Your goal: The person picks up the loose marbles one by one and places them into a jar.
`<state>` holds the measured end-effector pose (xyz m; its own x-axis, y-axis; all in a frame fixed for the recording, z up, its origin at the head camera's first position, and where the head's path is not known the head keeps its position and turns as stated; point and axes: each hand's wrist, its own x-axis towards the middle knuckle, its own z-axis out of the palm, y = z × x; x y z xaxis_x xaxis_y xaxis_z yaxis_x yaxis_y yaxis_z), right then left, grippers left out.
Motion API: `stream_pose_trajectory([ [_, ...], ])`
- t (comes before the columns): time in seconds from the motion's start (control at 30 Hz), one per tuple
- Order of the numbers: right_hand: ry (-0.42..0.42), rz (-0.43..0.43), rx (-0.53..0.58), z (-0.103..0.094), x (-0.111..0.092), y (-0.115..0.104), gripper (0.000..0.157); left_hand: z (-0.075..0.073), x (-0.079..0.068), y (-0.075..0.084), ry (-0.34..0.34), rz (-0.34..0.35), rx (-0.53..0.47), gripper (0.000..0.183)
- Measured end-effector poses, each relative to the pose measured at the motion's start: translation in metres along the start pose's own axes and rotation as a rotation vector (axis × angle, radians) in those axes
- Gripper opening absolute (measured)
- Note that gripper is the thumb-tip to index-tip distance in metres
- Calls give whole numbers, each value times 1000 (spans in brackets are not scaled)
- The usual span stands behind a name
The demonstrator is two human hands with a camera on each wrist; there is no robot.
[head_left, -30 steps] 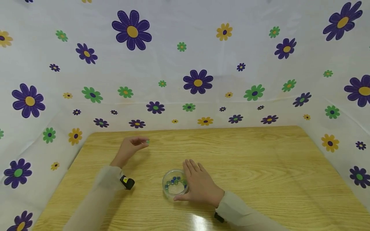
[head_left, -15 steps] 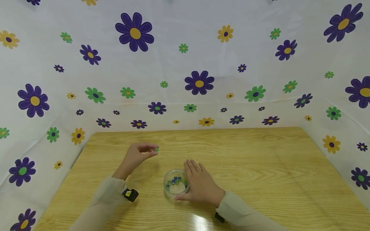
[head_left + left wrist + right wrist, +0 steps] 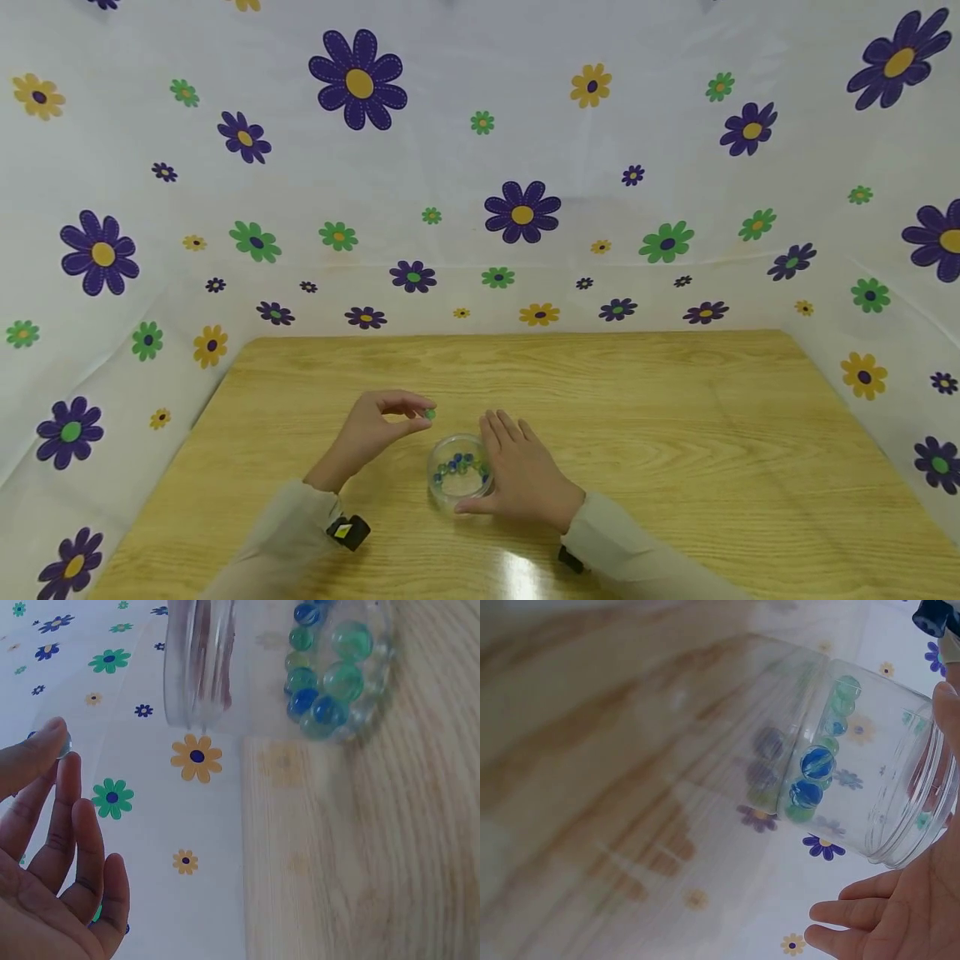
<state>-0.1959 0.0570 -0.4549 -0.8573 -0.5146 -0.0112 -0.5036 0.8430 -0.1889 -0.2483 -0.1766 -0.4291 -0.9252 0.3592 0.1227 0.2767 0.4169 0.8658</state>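
My left hand (image 3: 375, 425) pinches a green glass marble (image 3: 430, 413) between thumb and fingertips, just beyond and left of a clear plastic jar (image 3: 862, 795). In the left wrist view that marble (image 3: 65, 744) shows at the thumb tip, with the other fingers loosely bent. The jar stands upright and uncovered on the table. Blue and green marbles (image 3: 817, 762) lie on its bottom. My right hand (image 3: 525, 479) holds the jar from the right, thumb round its near side near the rim. Its other fingers extend straight past the jar.
The wooden table (image 3: 660, 433) runs back to a white flower-patterned cloth (image 3: 450, 158), which also hangs along both sides. Each wrist carries a small black camera, such as the left wrist camera (image 3: 349, 532).
My left hand has moved right and nearer, carrying the green marble toward the jar. The right hand stays at the jar, and the head view has shifted slightly.
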Motion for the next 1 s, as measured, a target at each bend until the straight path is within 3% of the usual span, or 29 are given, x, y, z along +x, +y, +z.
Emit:
stream_pose_trajectory([
  [0.57,18,-1,6,-2,1,0,114,21,-16,5,-32,65,101,16],
  [1.0,20,-6,-2,-2,-1,-2,114,26,-23,4,-79,78,123,19],
])
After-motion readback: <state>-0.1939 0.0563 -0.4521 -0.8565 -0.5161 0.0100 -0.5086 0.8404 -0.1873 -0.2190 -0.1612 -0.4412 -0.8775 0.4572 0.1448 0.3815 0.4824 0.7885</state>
